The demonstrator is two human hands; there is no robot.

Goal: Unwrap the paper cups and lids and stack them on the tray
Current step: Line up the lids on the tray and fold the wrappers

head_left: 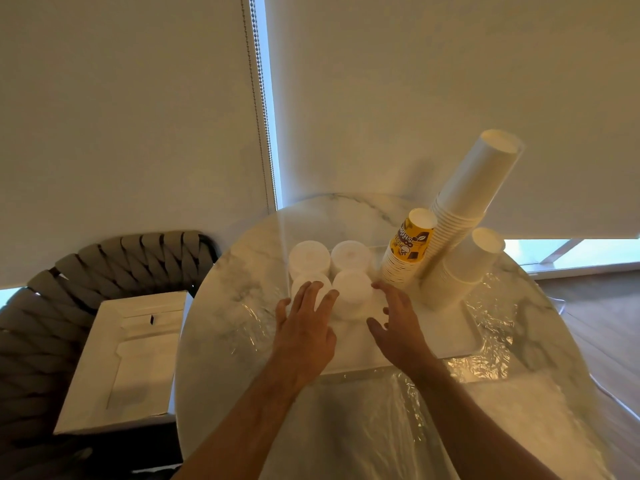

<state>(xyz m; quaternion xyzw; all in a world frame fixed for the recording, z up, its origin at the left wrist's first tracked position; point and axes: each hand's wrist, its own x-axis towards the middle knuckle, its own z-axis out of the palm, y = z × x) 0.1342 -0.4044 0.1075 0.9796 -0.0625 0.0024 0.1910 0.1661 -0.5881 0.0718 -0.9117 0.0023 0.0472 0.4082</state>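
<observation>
Flanking the near lid stack (351, 292), both hands (304, 327) (398, 323) spread open

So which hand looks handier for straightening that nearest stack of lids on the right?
Probably the right hand: it hovers open just beside the near-right lid stack on the tray. The left hand lies over the near-left stack, so it would have to cross.

Two bare forearms, no sleeves in view, left hand (304, 336), right hand (398, 327), no rings or watch
</observation>
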